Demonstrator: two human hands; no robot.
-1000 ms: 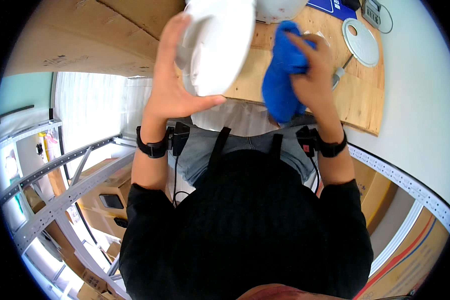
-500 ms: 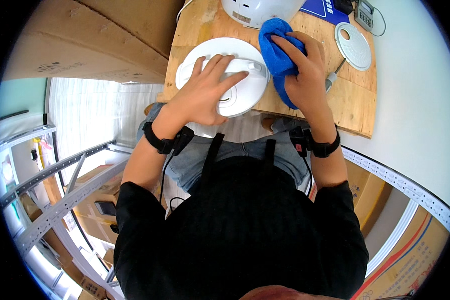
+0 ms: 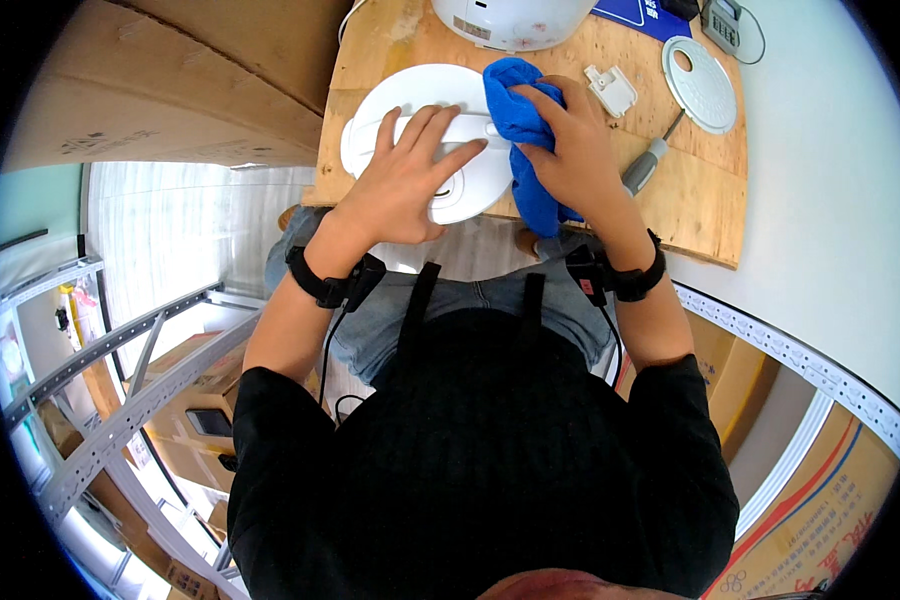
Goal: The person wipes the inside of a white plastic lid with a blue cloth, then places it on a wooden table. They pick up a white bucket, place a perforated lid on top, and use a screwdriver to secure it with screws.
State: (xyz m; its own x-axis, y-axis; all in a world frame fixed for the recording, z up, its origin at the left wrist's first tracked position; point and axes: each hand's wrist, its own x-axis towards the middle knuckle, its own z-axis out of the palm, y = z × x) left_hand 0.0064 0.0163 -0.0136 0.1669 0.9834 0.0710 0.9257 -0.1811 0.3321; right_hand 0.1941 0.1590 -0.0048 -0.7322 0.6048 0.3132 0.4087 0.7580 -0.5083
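Two hands work over the wooden surface (image 3: pixel 690 210). L hand (image 3: pixel 400 185) lies on the round wht lid (image 3: pixel 445 85), fingers spread loosely across its top & raised handle (image 3: pixel 473 129). R hand (image 3: pixel 580 145) has its fingers closed on a bunched blue cloth (image 3: pixel 515 100), which touches the lid's R side & hangs past the near edge. Lid is at the surface's near L, in front of a wht rounded housing (image 3: pixel 515 25). Farther R: small wht plastic pc (image 3: pixel 612 92), gray-handled screwdriver (image 3: pixel 646 168) w/ tip near a pale round disc (image 3: pixel 705 90).
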